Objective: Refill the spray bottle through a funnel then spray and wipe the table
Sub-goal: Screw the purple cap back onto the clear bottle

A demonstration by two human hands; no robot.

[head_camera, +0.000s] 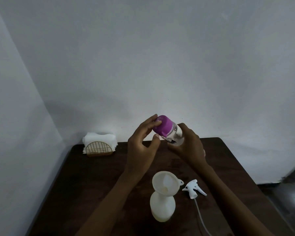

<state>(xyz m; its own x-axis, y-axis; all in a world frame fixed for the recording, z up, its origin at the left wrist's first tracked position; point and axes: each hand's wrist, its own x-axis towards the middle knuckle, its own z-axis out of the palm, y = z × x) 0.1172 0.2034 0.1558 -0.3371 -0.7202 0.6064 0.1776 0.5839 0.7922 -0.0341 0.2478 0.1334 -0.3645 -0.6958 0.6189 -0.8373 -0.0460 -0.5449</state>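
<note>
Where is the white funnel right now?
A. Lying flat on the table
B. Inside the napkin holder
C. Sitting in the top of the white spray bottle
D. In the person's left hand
C: the funnel stands in the neck of the white spray bottle, while the left hand and right hand hold a clear bottle with a purple cap.

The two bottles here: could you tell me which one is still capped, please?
The clear bottle held in both hands: its purple cap is on. The white spray bottle on the table stands open, a funnel in its neck.
</note>
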